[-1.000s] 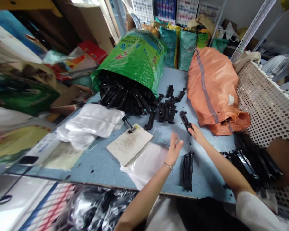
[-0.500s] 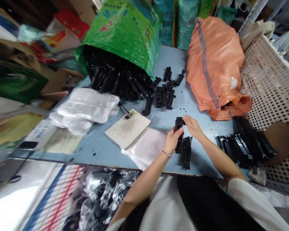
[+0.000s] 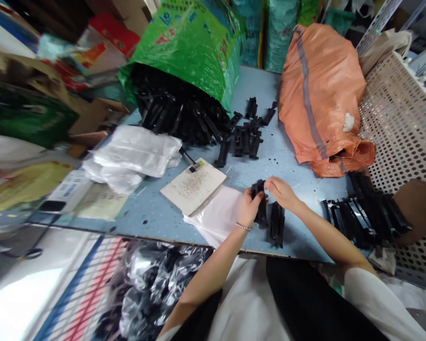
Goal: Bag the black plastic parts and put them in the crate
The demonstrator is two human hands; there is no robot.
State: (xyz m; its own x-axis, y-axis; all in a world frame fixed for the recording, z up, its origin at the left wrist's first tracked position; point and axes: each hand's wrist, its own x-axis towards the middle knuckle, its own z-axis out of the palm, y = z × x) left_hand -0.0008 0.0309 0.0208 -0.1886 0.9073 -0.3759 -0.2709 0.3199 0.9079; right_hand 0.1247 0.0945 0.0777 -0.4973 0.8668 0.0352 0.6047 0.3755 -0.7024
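Both hands meet on one black plastic part (image 3: 260, 206) just above the blue table (image 3: 156, 218). My left hand (image 3: 249, 209) wraps its left side, and a thin bracelet shows at that wrist. My right hand (image 3: 279, 191) pinches the part's top end. Right beside it lies a second black part (image 3: 277, 223) flat on the table. A clear plastic bag (image 3: 218, 215) lies under my left wrist.
A green sack (image 3: 195, 42) spills several black parts (image 3: 177, 118) at the back; more lie loose (image 3: 246, 135) near it. An orange sack (image 3: 323, 90) and a perforated white basket (image 3: 401, 137) stand right, with stacked black parts (image 3: 362, 218) below. A clipboard (image 3: 193, 185) and white bags (image 3: 135, 156) lie left.
My right hand carried a black part from near the orange sack toward me. My left hand closed on it, and both now hold it lower, beside the part on the table.
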